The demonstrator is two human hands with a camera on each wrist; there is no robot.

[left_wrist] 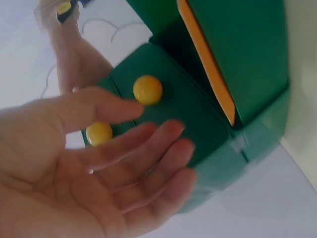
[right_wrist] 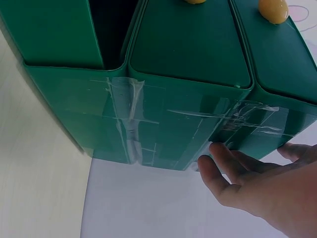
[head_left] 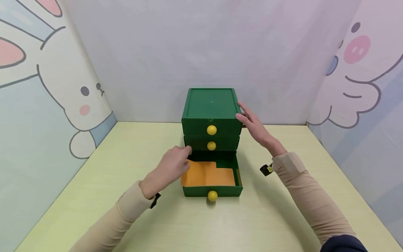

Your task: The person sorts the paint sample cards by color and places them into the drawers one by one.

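A green three-drawer cabinet [head_left: 211, 103] with yellow round knobs stands on the table. Its bottom drawer [head_left: 226, 191] is pulled out, and a flat orange sheet-like thing [head_left: 201, 174] lies inside. Over the left side of that drawer is my left hand [head_left: 170, 166]; in the left wrist view its fingers [left_wrist: 163, 166] bend loosely and hold nothing. My right hand [head_left: 255, 127] rests against the upper right side of the cabinet, with its fingers spread along the top edge. The upper two drawers, with the top knob [head_left: 211, 130] and middle knob [head_left: 211, 146], are closed.
Clear tape [right_wrist: 133, 114] runs over the seams on the cabinet's side. The pale wooden table [head_left: 151, 147] meets a white back wall [head_left: 151, 63], and cartoon-printed side panels [head_left: 37, 140] stand at left and right.
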